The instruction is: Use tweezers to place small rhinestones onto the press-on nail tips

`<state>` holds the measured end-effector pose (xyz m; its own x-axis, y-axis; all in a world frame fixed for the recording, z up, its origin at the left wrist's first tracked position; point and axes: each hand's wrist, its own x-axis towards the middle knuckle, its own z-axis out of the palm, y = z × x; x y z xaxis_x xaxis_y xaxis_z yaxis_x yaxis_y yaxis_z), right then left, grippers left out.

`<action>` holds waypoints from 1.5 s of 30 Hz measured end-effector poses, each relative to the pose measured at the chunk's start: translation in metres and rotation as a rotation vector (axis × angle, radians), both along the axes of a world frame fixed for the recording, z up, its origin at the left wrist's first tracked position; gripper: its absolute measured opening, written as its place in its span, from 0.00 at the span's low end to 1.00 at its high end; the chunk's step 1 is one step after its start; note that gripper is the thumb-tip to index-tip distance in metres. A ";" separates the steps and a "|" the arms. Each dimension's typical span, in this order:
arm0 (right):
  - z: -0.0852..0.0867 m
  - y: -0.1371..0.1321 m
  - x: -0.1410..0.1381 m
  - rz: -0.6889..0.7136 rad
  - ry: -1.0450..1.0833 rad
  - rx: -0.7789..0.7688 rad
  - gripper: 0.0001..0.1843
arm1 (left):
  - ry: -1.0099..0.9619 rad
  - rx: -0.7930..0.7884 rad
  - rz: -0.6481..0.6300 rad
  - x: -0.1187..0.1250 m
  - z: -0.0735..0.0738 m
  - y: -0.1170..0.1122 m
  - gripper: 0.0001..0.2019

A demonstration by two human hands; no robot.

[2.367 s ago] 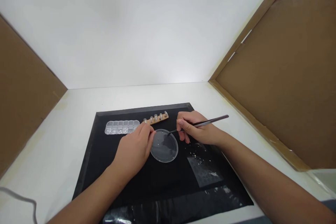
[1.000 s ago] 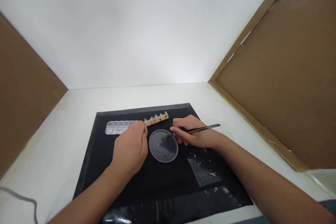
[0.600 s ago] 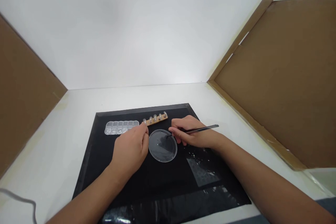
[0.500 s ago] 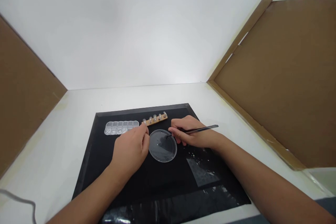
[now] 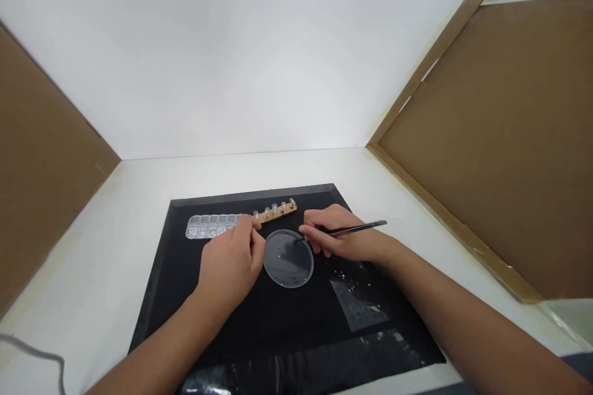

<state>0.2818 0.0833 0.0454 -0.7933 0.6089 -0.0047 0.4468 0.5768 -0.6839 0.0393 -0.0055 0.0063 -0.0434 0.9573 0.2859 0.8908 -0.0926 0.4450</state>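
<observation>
My right hand [image 5: 336,233] is closed in a pen grip around slim dark tweezers [image 5: 361,228]. Their tip points down at the round clear dish [image 5: 288,268], over its upper right part. A few tiny pale specks show in the dish. My left hand [image 5: 231,259] is closed at the dish's left side, its fingertips by the near end of a brown strip [image 5: 278,212]. What those fingers hold, if anything, is hidden. Several clear, shiny nail-tip-like pieces [image 5: 274,207] stand along the strip. Partly behind my left hand lies a clear compartment box [image 5: 204,220] with glittery bits in its front row.
A black mat [image 5: 269,333] lies under everything on the white table [image 5: 148,176]. Right of the dish, a clear sheet [image 5: 359,308] lies with scattered shiny specks around it. Cardboard panels stand at left [image 5: 46,154] and right [image 5: 500,136]. A grey cable [image 5: 37,353] crosses the lower left.
The whole view has shifted slightly. My left index finger looks more bent and raised. The tweezers stay over the same part of the dish.
</observation>
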 end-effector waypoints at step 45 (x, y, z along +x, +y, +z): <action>0.013 -0.014 -0.005 0.021 0.037 0.070 0.21 | 0.106 0.041 -0.422 -0.011 0.001 -0.001 0.32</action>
<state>0.2763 0.0689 0.0581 -0.8046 0.5899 0.0672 0.4092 0.6329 -0.6572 0.0284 -0.0060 0.0074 0.3806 0.8725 0.3063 0.8118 -0.4739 0.3413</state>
